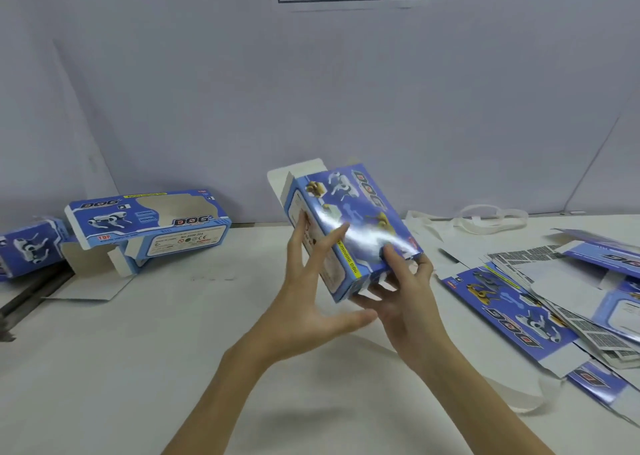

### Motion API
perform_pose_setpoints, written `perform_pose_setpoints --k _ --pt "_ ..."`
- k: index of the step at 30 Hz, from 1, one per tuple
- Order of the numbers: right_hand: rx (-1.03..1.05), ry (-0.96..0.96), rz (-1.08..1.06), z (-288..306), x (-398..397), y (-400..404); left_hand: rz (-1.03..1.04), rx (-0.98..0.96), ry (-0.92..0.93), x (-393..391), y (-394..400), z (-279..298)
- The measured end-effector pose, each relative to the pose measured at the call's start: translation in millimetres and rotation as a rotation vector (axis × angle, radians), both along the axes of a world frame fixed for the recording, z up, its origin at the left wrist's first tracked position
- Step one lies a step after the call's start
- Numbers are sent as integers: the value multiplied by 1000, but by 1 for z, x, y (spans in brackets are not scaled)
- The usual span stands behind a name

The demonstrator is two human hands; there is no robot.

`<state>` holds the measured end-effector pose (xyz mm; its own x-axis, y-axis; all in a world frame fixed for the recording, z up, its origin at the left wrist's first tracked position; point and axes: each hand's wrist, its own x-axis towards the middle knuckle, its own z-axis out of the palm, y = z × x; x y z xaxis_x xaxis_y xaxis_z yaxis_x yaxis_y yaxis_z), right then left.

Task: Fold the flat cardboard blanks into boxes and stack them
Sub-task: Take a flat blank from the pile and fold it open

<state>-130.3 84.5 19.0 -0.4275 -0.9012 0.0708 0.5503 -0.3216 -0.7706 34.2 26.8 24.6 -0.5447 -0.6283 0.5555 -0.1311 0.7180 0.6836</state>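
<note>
A blue box [349,229] is held tilted above the middle of the tabletop [173,333], its far flap open. The right hand [398,292] grips its near end; the left hand [311,281] touches its side, fingers spread. Folded boxes [149,226] lie at the far left edge, flat blanks [512,302] along the right edge.

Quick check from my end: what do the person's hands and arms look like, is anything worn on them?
Both are bare. The left hand and right hand wear no gloves, and I see no rings, watch or wristband. Both forearms are uncovered as far as the bottom edge of the picture; no sleeve shows. Fingernails look short and plain.
</note>
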Motion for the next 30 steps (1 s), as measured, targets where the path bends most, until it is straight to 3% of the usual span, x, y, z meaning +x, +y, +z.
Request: perform_pose_setpoints --k 3,7,10,21,26,28,30 --pt "5 168 56 -1 4 2 33 50 183 0 -4 6" --pt "-80 678 -4 8 -7 5 10 304 434 18 -18 19" --pt "-182 846 40 11 -15 9 -76 449 460 26 -20 23" --pt "-230 771 1 10 -3 12 -89 409 464 26 -20 18" --pt "-246 649 126 12 -6 10 -159 461 449 31 -29 16" --pt "-209 584 102 11 -1 10 -111 538 447 28 -28 18" --pt "-198 665 12 5 6 11 45 439 355 21 -25 15"
